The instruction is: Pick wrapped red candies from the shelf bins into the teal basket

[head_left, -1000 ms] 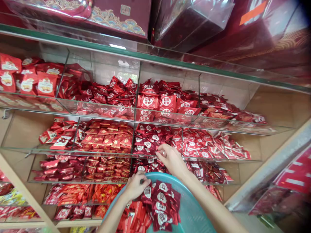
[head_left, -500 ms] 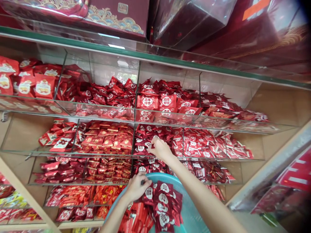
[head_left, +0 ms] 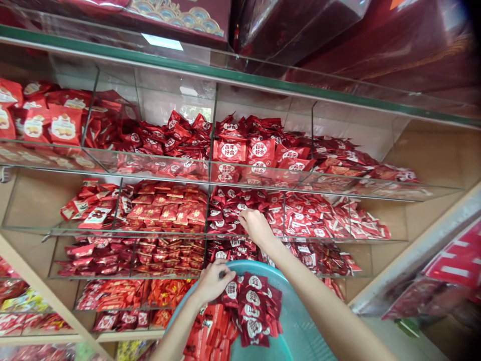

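A turquoise plastic basin (head_left: 296, 321) is below the shelves, its far rim held by my left hand (head_left: 213, 283), thumb on the inner side. Inside it lie dark red candy packets (head_left: 252, 310) with white round labels, and brighter red packets (head_left: 210, 333) to their left. My right hand (head_left: 258, 226) reaches over the basin into a middle shelf compartment. Its fingers are curled together at a pile of dark red candy packets (head_left: 221, 214), pinching one at its edge; the fingertips partly hide it.
Glass shelves (head_left: 158, 233) with clear dividers hold heaps of red packets on several levels. A thick glass shelf edge (head_left: 263, 82) runs above, carrying large maroon boxes (head_left: 188, 30). Red packages (head_left: 456, 260) hang at the right. A wooden post (head_left: 48, 301) slants at lower left.
My right hand has moved slightly right, and its fingers have drawn together at the packets. My left hand stays at the basin rim. The view has shifted a little.
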`<state>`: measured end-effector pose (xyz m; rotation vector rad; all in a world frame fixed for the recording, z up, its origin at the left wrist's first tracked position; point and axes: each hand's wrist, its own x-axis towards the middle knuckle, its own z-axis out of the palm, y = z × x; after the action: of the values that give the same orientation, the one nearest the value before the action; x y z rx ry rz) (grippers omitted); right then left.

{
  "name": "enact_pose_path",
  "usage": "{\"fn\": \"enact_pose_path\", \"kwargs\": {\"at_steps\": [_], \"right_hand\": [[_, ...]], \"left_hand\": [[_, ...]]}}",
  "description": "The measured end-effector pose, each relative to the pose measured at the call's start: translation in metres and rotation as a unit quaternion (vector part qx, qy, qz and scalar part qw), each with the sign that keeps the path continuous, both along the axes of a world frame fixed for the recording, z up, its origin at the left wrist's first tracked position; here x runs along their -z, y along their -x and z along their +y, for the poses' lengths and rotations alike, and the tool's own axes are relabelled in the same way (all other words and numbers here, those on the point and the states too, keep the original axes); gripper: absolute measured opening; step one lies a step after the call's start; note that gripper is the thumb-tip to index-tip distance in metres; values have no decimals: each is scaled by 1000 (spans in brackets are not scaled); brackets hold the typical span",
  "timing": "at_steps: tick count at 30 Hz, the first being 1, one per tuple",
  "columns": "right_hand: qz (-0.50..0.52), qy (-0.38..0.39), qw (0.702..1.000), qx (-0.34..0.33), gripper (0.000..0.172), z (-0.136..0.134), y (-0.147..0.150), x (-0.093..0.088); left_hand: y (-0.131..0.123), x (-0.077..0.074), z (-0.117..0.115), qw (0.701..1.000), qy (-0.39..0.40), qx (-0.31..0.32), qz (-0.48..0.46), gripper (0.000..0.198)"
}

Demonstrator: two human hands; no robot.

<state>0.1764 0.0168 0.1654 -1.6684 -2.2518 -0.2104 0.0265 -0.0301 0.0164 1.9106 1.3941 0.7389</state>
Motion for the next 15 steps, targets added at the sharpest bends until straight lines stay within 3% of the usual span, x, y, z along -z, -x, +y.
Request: {"fn": "enact_pose_path", "kwargs": {"at_steps": [4, 8, 15], "right_hand": [[94, -36, 995, -26, 19, 4, -7, 10], [154, -67, 984, -60, 21, -3, -10, 9], [267, -111, 950, -121, 20, -49, -28, -1]], "left_hand": [[-1, -1, 1, 1000, 2, 0, -4, 32], [-1, -1, 1, 1000, 1, -3, -7, 31], [-1, -2, 2, 1000, 1, 2, 7, 35]]}}
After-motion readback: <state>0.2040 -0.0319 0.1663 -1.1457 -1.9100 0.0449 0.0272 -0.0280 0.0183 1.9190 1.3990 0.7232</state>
